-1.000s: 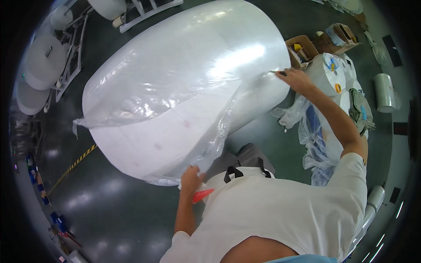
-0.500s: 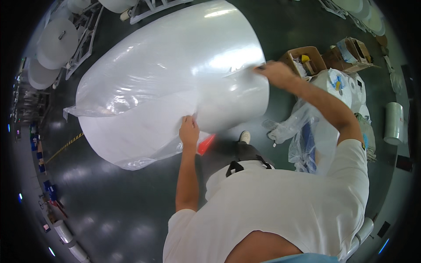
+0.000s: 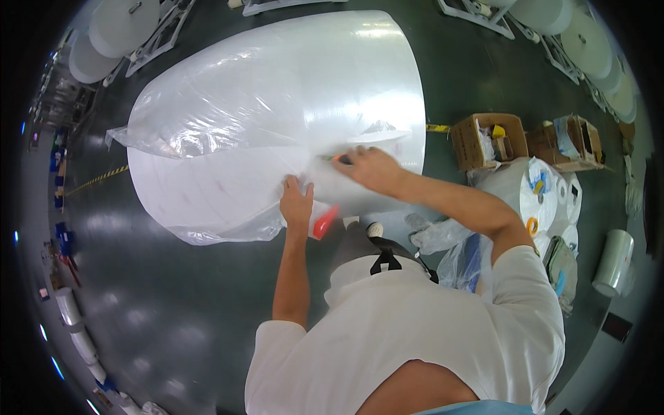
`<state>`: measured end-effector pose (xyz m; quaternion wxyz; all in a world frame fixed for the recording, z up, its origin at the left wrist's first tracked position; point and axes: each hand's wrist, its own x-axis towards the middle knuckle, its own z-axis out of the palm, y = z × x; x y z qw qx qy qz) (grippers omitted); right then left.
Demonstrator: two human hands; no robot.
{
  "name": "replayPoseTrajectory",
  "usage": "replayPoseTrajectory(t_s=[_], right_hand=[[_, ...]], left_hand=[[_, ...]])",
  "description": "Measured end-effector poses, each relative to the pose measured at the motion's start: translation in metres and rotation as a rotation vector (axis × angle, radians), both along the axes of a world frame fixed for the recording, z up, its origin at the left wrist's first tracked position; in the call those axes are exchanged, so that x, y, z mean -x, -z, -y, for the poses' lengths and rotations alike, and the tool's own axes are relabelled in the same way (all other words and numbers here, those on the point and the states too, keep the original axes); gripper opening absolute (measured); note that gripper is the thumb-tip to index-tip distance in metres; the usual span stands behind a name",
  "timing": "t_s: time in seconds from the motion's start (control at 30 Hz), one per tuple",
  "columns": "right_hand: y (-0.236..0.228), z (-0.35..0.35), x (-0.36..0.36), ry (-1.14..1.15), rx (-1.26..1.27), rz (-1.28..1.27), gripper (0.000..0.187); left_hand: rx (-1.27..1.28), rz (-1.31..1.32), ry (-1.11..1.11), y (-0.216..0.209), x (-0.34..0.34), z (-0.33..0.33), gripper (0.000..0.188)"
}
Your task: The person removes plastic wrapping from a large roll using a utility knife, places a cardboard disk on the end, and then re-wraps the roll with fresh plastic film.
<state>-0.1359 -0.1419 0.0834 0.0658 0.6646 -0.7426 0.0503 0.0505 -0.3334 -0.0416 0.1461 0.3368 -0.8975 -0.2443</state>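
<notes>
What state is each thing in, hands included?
Left hand: on the large white roll, fingers extended, thumb apart.
Right hand: closed around a small orange-and-black tool.
Large white roll: partly covered.
Clear film: wrinkled.
Left cardboard box: open, things inside.
Right cardboard box: open.

Right hand (image 3: 375,169) gripping tool (image 3: 343,160), left hand (image 3: 297,204) on roll (image 3: 346,86)

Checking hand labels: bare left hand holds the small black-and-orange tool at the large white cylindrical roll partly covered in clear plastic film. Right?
Wrong hand: the head view shows the bare right hand holding the small black-and-orange tool, at the large white cylindrical roll as you say.
</notes>
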Motion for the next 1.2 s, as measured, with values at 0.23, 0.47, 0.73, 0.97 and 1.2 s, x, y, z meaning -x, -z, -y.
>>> replayPoseTrajectory(t_s=[0.23,0.47,0.73,0.97,1.2], right_hand=[[-0.012,0.006,0.042,0.11,-0.348,-0.027,0.033],[-0.059,-0.047,0.06,-0.094,-0.247,-0.05,0.056],[0.011,0.039,0.026,-0.168,-0.175,-0.026,0.032],[-0.041,-0.056,0.102,-0.236,-0.367,0.008,0.042],[-0.029,-0.053,0.099,-0.292,-0.118,0.046,0.036]], left_hand=[[-0.089,0.273,0.289,-0.006,-0.033,-0.012,0.021],[-0.117,-0.017,0.007,-0.001,0.013,-0.031,0.013],[-0.036,-0.28,-0.36,-0.006,0.073,-0.077,0.013],[-0.335,-0.187,-0.39,0.032,0.003,-0.168,0.021],[0.143,-0.328,-0.492,-0.032,0.059,-0.127,0.036]])
